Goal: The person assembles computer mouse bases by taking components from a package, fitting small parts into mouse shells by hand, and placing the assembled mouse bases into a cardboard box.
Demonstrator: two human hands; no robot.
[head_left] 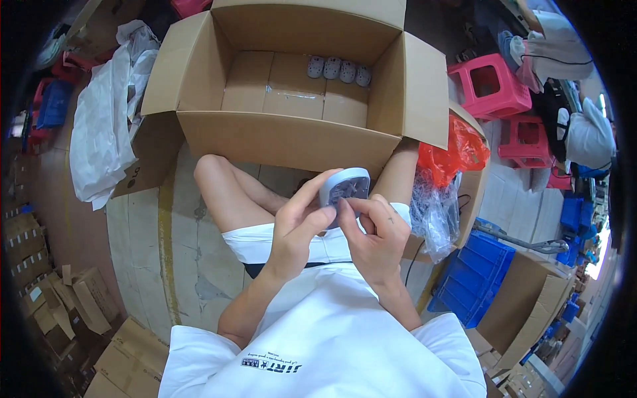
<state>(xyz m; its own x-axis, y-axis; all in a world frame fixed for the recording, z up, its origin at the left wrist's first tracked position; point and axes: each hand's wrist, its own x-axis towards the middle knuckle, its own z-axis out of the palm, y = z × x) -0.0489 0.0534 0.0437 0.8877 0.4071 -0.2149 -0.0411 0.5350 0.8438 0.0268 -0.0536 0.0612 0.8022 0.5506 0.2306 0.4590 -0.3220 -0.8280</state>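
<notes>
Above my lap, my left hand (296,232) is closed around one side of a small pale blue-grey clog (345,178). Its rounded end points away from me, and a darker grey area shows inside its pale rim. Bent fingers of my right hand (379,233) pinch at the near part of the same clog, their tips partly hiding it. Beyond my knees stands an open cardboard box (285,136) with its flaps folded out. Several small grey clogs (339,69) with holes in their tops are lined up in its far right part.
White plastic sheeting (99,132) lies left of the box. On the right are a red plastic bag (458,152), clear plastic bags (434,219), a blue crate (472,278) and pink stools (491,86). Cardboard boxes (129,358) stand at the lower left.
</notes>
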